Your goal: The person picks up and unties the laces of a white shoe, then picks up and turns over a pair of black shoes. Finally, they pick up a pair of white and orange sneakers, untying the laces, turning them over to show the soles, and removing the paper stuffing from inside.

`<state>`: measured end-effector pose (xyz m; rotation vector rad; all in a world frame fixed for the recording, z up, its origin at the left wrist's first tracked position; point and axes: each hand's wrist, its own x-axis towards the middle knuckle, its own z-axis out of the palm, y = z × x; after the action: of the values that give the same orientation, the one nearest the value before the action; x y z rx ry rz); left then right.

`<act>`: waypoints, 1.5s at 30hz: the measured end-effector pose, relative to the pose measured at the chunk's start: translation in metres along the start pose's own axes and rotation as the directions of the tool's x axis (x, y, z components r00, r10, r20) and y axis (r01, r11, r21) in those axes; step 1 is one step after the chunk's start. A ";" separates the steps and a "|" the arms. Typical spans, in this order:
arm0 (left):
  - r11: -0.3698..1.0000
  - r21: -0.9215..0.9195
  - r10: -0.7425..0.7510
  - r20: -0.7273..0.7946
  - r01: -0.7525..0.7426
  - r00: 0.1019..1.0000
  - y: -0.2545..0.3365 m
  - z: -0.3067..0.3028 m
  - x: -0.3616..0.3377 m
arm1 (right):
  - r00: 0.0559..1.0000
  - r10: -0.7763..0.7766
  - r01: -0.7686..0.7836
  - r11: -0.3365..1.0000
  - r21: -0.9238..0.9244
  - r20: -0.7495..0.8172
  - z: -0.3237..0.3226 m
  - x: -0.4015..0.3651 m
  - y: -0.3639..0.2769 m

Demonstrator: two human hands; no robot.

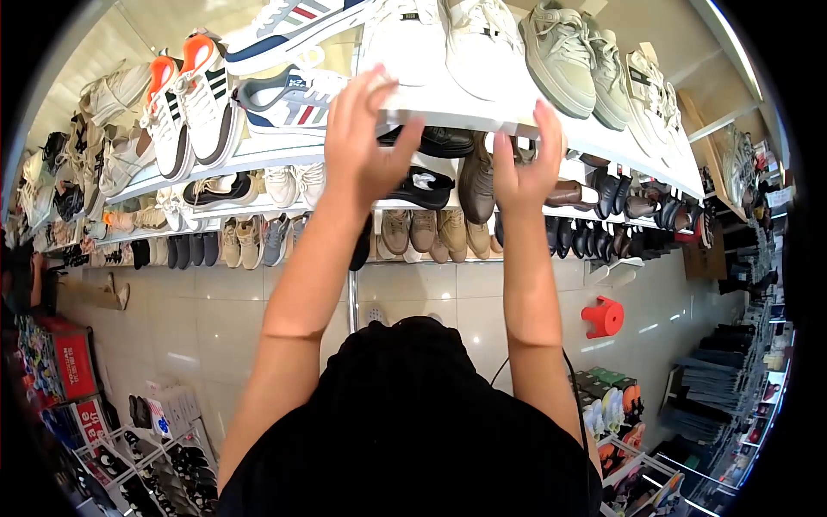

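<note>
My left hand (363, 142) is raised at the front edge of the upper white shelf (465, 115), its fingers and thumb apart and slightly blurred. Just above and right of it stands a pair of white sneakers (405, 47). My right hand (531, 168) is at the same shelf edge farther right, open, with its thumb spread from the fingers. Behind its fingertips are grey-green sneakers (560, 60). A brown leather shoe (476, 181) and a black shoe (425, 188) show on the level below, between my hands. Neither hand holds anything.
White-and-black sneakers with orange linings (207, 103) and grey-blue sneakers (289, 99) stand left on the shelf. Lower rows hold many more shoes. A red stool (603, 317) stands on the tiled floor (413, 293) at right. Shoe racks and hanging jeans (711, 379) flank the aisle.
</note>
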<state>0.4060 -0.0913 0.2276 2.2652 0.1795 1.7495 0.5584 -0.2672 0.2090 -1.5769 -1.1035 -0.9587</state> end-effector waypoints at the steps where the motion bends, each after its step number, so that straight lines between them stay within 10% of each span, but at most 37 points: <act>1: 0.987 -0.145 -0.065 0.049 0.071 0.997 0.014 -0.017 -0.028 | 0.995 0.097 -0.098 0.994 0.048 0.030 -0.016 -0.031 -0.018; 4: 0.814 -0.324 -0.307 0.466 0.483 0.830 0.034 -0.040 -0.150 | 0.789 0.504 -0.585 0.791 0.179 0.352 -0.008 -0.151 -0.019; 6: 0.584 -0.067 -0.487 0.768 0.809 0.415 0.035 -0.046 -0.246 | 0.749 0.416 -0.444 0.893 -0.075 0.516 0.012 -0.202 -0.001; 10: 0.289 0.151 -0.607 0.793 0.945 0.058 0.049 -0.059 -0.356 | 0.627 0.439 -0.464 0.874 -0.145 0.643 0.068 -0.210 0.003; 14: 0.287 0.142 -0.548 0.836 0.947 0.041 0.070 -0.066 -0.365 | 0.303 0.645 -0.551 0.719 -0.423 0.702 0.126 -0.213 0.010; 18: 0.333 0.085 -0.606 0.782 0.939 0.145 0.064 -0.072 -0.330 | 0.607 0.573 -0.601 0.784 -0.154 0.550 0.130 -0.239 0.015; 22: 0.214 -0.071 -0.878 0.423 0.974 0.224 0.030 -0.072 -0.351 | 0.548 0.565 -0.779 0.613 0.131 0.617 0.085 -0.237 -0.002; 26: -0.333 -0.239 -0.918 0.302 0.912 -0.256 -0.022 -0.106 -0.311 | 0.459 0.335 -0.842 0.459 0.283 0.823 0.010 -0.185 -0.020; 28: -0.647 -0.286 -0.670 0.656 0.707 -0.348 -0.039 -0.125 -0.298 | 0.471 0.220 -0.816 0.476 0.327 0.854 -0.013 -0.155 -0.027; 31: -0.855 -0.092 -0.087 0.996 0.510 0.034 -0.014 -0.121 -0.264 | 0.553 0.083 -0.749 0.485 0.451 0.829 -0.022 -0.121 -0.054; 36: -0.840 -0.119 0.006 0.974 0.530 0.228 0.040 -0.109 -0.249 | 0.653 -0.049 -0.698 0.349 0.625 0.756 0.004 -0.132 -0.077; 38: -0.835 -0.175 -0.036 0.963 0.521 0.265 0.031 -0.109 -0.252 | 0.436 0.167 -0.888 -0.080 0.452 0.885 0.000 -0.118 -0.085; 42: -0.894 -0.296 -0.141 0.899 0.337 0.416 0.030 -0.128 -0.271 | 0.473 0.463 -0.718 0.696 0.024 0.749 0.082 -0.136 0.029; 45: -0.879 -0.348 -0.175 0.872 0.327 0.458 0.027 -0.134 -0.287 | 0.685 0.385 -0.239 0.921 -0.308 0.618 0.138 -0.116 0.079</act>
<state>0.1999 -0.1738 -0.0002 0.1468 -0.1615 0.1801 0.6112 -0.1688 0.0467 -2.2985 -1.1615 -0.2461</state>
